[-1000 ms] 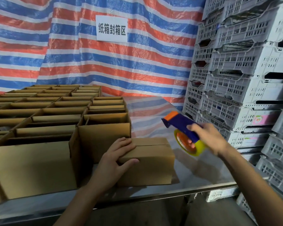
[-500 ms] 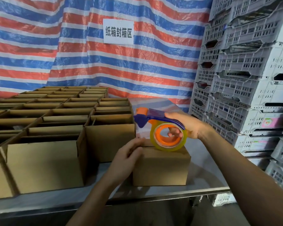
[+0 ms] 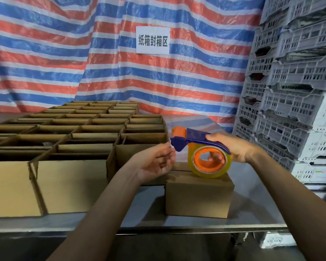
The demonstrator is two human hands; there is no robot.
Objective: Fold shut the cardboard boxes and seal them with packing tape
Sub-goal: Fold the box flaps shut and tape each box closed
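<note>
- Striped red, white and blue tarpaulin is hung behind a metal table, with a white sign pinned to it and grey plastic crates stacked to the right.
- Rows of open boxes are packed together on the table's left side, flaps not yet folded.
- One closed box is set apart near the front edge, its flaps folded down and, as far as can be seen, no tape laid on it.
- The tape dispenser is gripped by the right hand, fingers wrapped round the handle and through the roll's core; the roll is held over the closed box, touching or just above it.
- The left hand is raised palm-up, fingertips at the dispenser's nose. Whether the clear tape end is pinched cannot be told.
- Risks are judged as follows: with neither hand on the box, the flaps may spring up or the box may be dragged along once tape is pulled; clear tape may be folded onto itself or laid off the seam; fingertips may be nicked by the cutter at the nose.
</note>
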